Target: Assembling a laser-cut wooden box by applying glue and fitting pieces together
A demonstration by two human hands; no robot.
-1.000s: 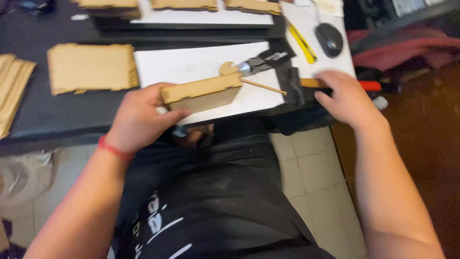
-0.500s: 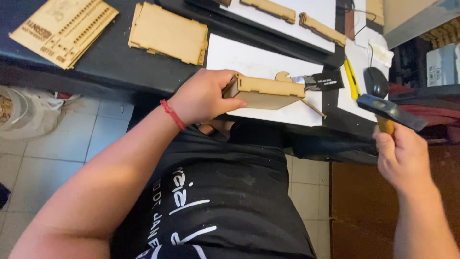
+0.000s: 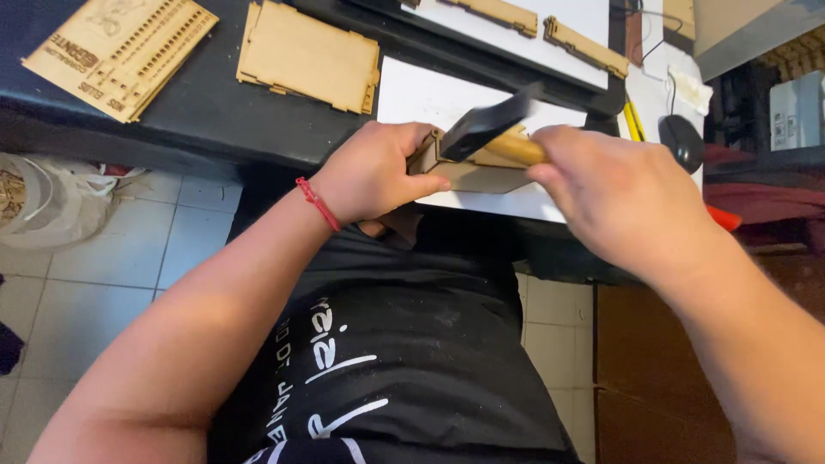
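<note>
Gripping hammer (image 3: pixel 491 131) | right hand (image 3: pixel 614 193) | head up-left | left hand (image 3: pixel 374 172) clasps box (image 3: pixel 468 176)

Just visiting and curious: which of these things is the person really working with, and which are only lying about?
In use: left hand, right hand, hammer, small wooden box.
Lying about: flat wooden panels, engraved sheet, computer mouse, wooden strips.

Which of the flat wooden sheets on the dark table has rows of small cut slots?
The far-left sheet, lying slanted at the table's corner. The plain sheet beside it has only notched edges and no slots.
</note>
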